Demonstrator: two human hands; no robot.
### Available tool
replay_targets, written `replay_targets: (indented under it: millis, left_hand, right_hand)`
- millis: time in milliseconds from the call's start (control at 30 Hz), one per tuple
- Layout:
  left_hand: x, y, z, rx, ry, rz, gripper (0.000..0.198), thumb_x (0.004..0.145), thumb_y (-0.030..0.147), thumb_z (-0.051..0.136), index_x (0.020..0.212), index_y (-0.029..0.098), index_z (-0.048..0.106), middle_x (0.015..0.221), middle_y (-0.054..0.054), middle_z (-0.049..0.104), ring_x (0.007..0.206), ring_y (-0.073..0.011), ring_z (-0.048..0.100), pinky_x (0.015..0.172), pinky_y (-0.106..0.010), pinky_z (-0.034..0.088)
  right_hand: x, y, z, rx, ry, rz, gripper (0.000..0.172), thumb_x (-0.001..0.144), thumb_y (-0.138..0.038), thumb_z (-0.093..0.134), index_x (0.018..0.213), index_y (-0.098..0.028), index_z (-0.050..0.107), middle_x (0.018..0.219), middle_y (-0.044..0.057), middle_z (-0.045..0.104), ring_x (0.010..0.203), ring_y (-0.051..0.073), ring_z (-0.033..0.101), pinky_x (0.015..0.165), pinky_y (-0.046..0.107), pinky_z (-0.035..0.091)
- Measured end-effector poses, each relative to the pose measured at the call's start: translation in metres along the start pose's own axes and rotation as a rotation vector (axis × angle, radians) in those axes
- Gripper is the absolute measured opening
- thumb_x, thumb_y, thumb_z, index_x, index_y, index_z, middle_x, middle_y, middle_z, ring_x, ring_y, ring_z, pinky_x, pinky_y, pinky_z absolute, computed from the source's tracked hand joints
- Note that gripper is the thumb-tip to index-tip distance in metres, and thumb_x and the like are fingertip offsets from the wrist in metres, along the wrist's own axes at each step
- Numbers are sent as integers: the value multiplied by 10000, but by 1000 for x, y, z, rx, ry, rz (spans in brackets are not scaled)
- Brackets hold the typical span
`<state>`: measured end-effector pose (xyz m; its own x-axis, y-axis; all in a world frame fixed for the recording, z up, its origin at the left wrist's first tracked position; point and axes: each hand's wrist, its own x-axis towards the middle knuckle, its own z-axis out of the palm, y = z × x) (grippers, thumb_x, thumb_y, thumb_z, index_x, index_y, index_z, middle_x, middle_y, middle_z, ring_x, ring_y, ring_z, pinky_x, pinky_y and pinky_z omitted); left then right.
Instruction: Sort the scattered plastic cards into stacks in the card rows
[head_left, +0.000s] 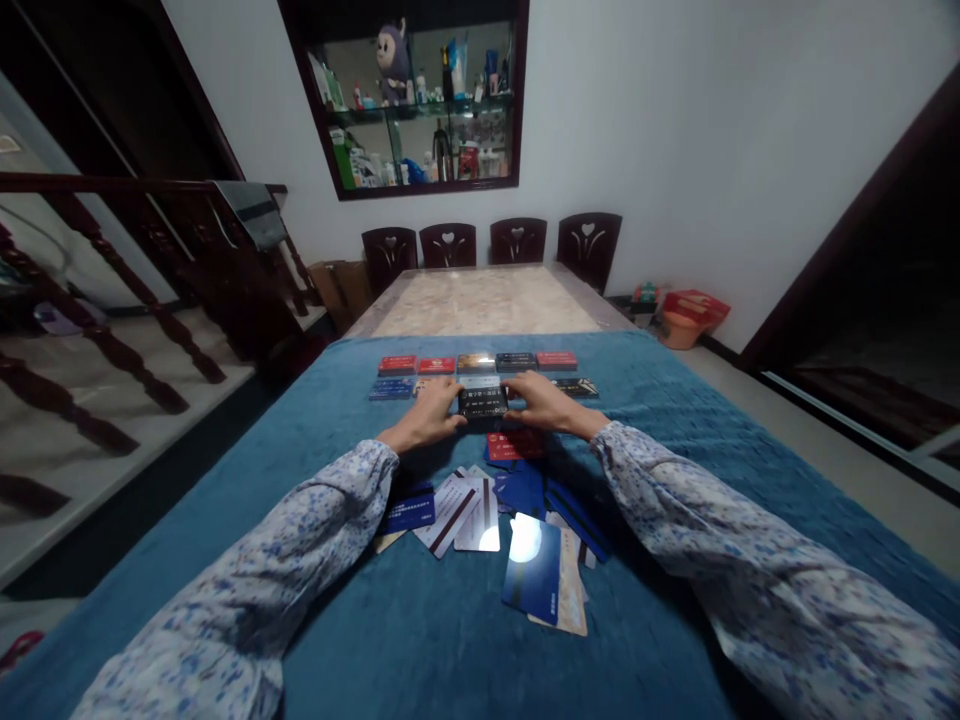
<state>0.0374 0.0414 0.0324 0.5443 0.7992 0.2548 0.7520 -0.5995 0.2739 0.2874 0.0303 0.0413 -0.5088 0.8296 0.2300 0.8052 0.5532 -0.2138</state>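
Worktop (480, 300): Where the blue cloth (675, 420) ended, its pale marbled surface ran on towards the far wall.
Railing (150, 186): dark wood on turned balusters to the person's left, with a grey towel (255, 217) draped over its end.
Niche (427, 187): dark-framed and set into the white wall (637, 110), its glass shelves were crowded with bottles and a plush toy (392, 62).
Chairs (390, 265): four, dark, with heart cut-outs in their backs, stood around the far end.
Bucket (681, 330): orange, it sat on the floor at the right under a red bag (697, 304).
Sleeves (315, 530): white with blue flecks, they reached forward from both sides.
Left hand (429, 415): it grasped the left edge of a black card (484, 402).
Right hand (547, 402): it grasped the same card's right edge.
Stacks (517, 362): two rows lay crosswise; the back one ran red, red, gold, black, red, while the hands partly hid the front one.
Loose cards (480, 520): nearer the person they overlapped untidily, striped white, blue and one red card (514, 446); the nearest blue card (534, 580) caught a bright glare.
Black card: between the hands, at the front row; I couldn't tell whether more cards lay beneath it.
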Motion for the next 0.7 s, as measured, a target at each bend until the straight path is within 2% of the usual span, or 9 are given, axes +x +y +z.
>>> replay_targets:
  millis: [167,300,400,567,700]
  left_hand:
    - [22,6,1,58,-43,-9,461,799,249,735,1244,182,639,1215,-131,599,1183,-329,564,1014,-469,470]
    - [43,8,4,99,-64,-20,445,819,247,725,1249,181,632,1285,-142,580,1237,-341,545,1039,-483,451]
    - [59,11,6,137,-83,-22,447,825,226,725,1257,165,630,1334,-159,565,1265,-342,529,1061,-485,437]
    - [84,16,7,176,-99,-27,472,833,248,712,1295,208,622,1298,-138,591,1248,-344,512,1031,-495,444]
    - [102,19,10,201,-106,-36,441,835,266,702,1267,201,646,1287,-149,592,1255,-362,479,1027,-517,429]
  right_hand:
    - [5,20,-9,27,9,-21,225,775,-226,789,975,-140,730,995,107,755,935,246,673,798,297,460]
    - [12,34,-14,15,-12,-12,195,779,-210,764,947,-117,727,961,115,755,878,232,671,750,277,437]
    - [18,45,-18,-32,-21,-7,196,784,-223,755,945,-115,732,968,116,746,898,240,659,770,281,431]
    - [25,65,-24,-111,-25,41,331,801,-266,760,1097,-121,734,1075,131,713,1014,273,622,860,312,433]
    - [33,81,-26,-160,-83,78,391,834,-318,747,1176,-129,719,1116,138,686,1053,271,596,902,327,433]
